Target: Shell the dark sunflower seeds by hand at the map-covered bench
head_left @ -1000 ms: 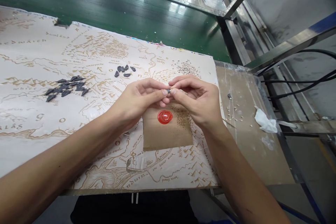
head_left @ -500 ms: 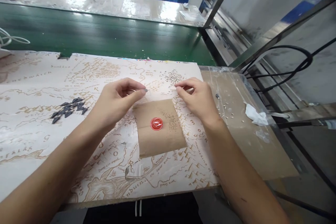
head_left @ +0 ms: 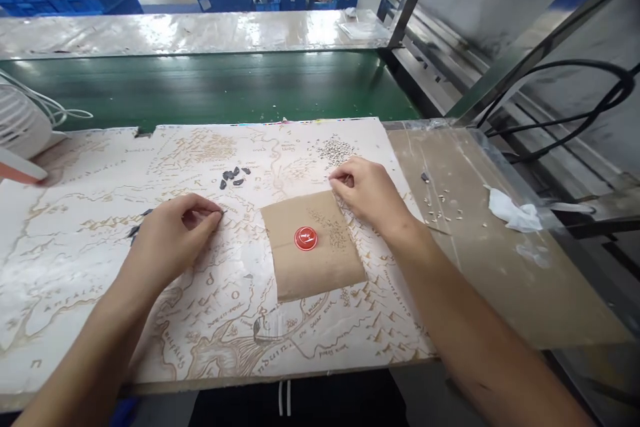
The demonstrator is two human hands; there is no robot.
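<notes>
Presently, a small dark piece (head_left: 223,210) appears to be pinched by the left hand (head_left: 173,237), whose thumb and forefinger are brought together; only a little edge of it is seen at the tips. By the right hand (head_left: 371,192) a similar pinch is made, with thumb and forefinger closed at the tips, but whether anything tiny is held between them cannot be told. Just beyond the right grip, many pale bits (head_left: 337,149) are scattered on the printed sheet (head_left: 215,347). Beyond the left grip and slightly to its right, a loose group of dark chips (head_left: 233,177) is laid; more dark shards (head_left: 134,232) are partly covered by the back of the left hand. Between the two grips, and nearer to the body, a brown card (head_left: 295,280) is placed, its upper right corner being near the right hand. On it a glossy red disc (head_left: 306,238) is set, and fine specks (head_left: 337,233) are spread to the right of this disc. Well to the right of the right grip, a crumpled white tissue (head_left: 515,210) is seen.
</notes>
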